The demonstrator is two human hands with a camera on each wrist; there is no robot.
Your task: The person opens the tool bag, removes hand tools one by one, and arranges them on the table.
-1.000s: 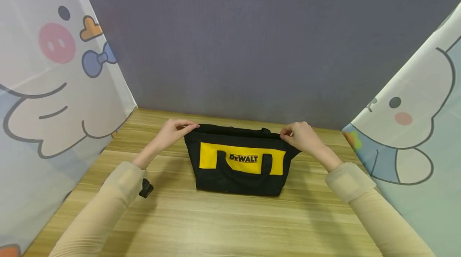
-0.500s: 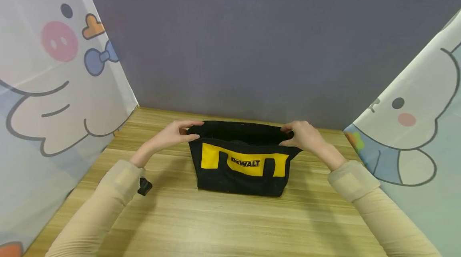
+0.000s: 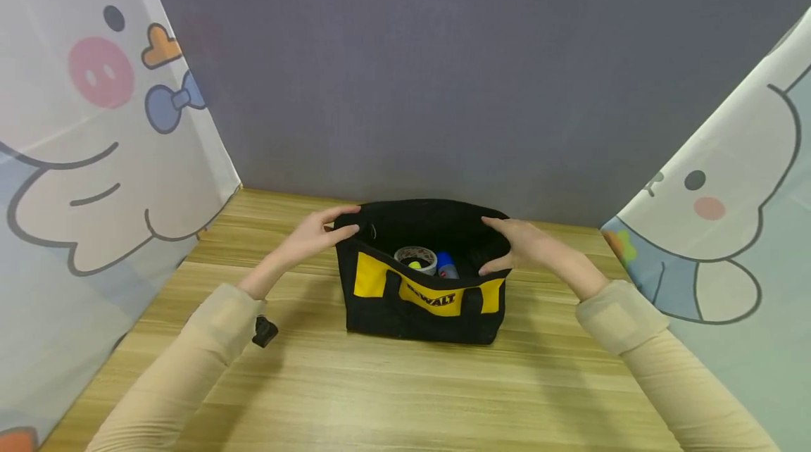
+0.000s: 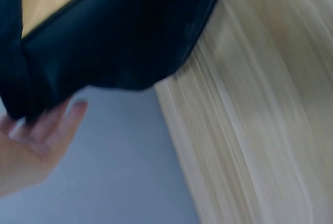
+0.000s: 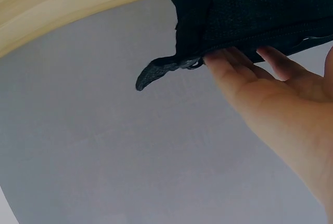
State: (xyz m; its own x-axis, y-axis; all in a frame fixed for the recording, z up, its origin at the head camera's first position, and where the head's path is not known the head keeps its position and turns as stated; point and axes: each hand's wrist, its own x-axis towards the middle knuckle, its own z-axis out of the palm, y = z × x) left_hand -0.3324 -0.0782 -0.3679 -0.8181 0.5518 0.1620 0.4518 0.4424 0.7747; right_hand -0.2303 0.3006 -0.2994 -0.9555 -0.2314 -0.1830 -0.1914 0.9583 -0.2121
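A black and yellow tool bag (image 3: 405, 322) stands upright on the wooden table, its mouth spread wide. Inside it I see a roll of tape (image 3: 415, 259) with something yellow-green in its middle, and a blue-capped item (image 3: 446, 265) beside it. My left hand (image 3: 310, 234) touches the bag's left rim, thumb and fingers extended and parted. On the other side my right hand (image 3: 529, 248) reaches into the mouth at the right rim, fingers and thumb spread against the cloth. The right wrist view shows the right fingers (image 5: 229, 70) against the dark rim. Deeper contents are hidden.
Behind the bag rises a grey wall panel (image 3: 418, 86). Cartoon-printed curtains flank the table (image 3: 405, 396) on both sides. A small black object (image 3: 265, 331) shows beside the left sleeve's cuff.
The bag's mouth has gone from nearly closed to wide, its back rim raised and front rim lowered. Both hands have parted their fingers from pinching the rim. The tape and blue-capped item have come into view.
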